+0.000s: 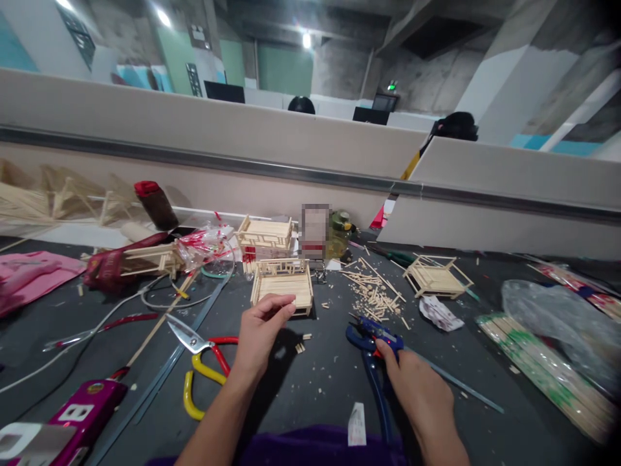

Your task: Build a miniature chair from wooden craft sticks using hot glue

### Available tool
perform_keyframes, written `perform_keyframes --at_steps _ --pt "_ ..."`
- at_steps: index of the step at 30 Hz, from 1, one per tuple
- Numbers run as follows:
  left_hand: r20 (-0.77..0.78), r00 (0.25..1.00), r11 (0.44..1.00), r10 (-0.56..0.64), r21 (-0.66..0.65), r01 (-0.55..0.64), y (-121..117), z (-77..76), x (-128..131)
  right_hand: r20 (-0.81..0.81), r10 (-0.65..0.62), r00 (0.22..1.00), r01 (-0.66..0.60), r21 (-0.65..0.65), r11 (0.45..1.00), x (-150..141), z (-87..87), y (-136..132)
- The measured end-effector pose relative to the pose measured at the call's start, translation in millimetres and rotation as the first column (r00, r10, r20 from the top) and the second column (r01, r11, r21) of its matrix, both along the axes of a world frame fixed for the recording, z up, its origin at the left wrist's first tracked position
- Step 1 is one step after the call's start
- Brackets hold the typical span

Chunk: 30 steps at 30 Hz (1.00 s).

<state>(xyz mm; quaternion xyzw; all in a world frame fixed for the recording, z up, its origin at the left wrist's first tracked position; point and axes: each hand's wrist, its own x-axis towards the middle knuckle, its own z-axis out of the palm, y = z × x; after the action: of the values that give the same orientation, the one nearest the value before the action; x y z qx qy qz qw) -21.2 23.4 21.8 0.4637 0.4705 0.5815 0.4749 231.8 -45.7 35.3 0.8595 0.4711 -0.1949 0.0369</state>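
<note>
My left hand (264,330) is pinched, thumb against fingertips, just over the near edge of a small bench-like model (284,291) made of wooden sticks. Anything between those fingertips is too small to make out. My right hand (420,388) is closed around a blue hot glue gun (385,333), its nozzle pointing forward and left. Out of its back runs a long translucent glue stick (466,385). Beside and partly under the gun lies a blue-handled cutter (373,388). Short stick pieces (301,347) lie near my left hand.
Scissors with red and yellow handles (204,362) lie open on the left, near a purple power strip (80,414) and cables. Cut sticks (373,291) are heaped at centre right. Other stick models (436,278) stand around; bagged sticks (548,375) lie right. A partition (218,129) rises behind.
</note>
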Motion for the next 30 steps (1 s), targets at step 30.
perform_keyframes --at_steps 30 --pt "-0.068 0.983 0.986 -0.168 -0.001 0.168 -1.3 0.0 1.0 -0.494 0.608 0.622 0.103 0.821 0.561 -93.5 -31.8 38.0"
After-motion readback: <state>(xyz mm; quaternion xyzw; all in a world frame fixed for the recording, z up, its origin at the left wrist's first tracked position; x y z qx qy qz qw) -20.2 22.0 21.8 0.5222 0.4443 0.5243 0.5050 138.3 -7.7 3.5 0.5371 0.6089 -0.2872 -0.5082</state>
